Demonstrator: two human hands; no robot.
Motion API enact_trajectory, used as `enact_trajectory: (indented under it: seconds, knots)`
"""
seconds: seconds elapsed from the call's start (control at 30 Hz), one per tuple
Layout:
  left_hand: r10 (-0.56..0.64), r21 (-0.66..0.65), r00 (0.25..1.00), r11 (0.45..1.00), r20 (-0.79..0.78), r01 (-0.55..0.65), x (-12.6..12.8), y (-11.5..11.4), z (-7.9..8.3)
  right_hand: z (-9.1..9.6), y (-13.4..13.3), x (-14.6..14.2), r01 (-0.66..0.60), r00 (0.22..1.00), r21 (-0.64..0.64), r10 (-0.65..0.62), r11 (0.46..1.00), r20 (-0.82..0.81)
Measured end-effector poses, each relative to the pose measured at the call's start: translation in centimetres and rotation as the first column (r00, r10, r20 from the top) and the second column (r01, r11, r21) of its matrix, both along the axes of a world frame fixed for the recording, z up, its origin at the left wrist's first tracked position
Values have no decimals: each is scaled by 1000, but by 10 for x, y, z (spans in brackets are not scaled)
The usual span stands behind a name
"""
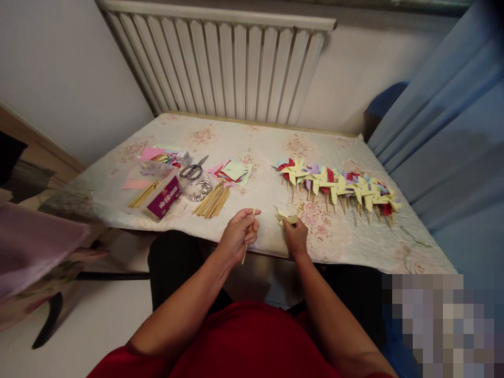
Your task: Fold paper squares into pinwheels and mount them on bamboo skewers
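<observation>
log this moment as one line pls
left hand: holds thin stick | right hand: holds folded yellow paper | table, right side: pinwheels | left side: loose sticks, scissors

No wording can be read: the purple side of the box (pixel 162 199) on the bench (pixel 268 149) bears a row of white characters (pixel 168 199) and a smaller mark (pixel 164 192) above them, all too small and blurred to make out.
</observation>
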State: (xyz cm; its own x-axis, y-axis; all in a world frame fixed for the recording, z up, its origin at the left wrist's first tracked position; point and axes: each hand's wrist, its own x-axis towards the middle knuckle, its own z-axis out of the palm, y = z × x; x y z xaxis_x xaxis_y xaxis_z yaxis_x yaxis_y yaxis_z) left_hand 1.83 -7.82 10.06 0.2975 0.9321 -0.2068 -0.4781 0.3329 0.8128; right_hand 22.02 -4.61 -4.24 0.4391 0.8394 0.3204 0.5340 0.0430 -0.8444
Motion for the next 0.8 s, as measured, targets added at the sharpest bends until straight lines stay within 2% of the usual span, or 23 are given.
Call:
enact_trajectory:
  seconds: [0.17, 0.37, 0.6, 0.8]
  knots:
    - [8, 9, 999, 1000, -33, -8, 1, 1, 0, -2, 1, 0, -3, 1000, -7, 3, 1000, -2]
    - [27, -15, 999, 1000, 16, -27, 0, 2, -3, -5, 2, 1, -1, 1000, -13, 1, 1000, 1]
    - [8, -50, 1000, 999, 13, -7, -1, 1, -1, -4, 1, 1, 0, 1000, -4, 0, 1000, 23]
    - [-9, -26, 1000, 1000, -11, 9, -1, -3, 0, -2, 1, 1, 5, 999, -7, -5, 1000, 35]
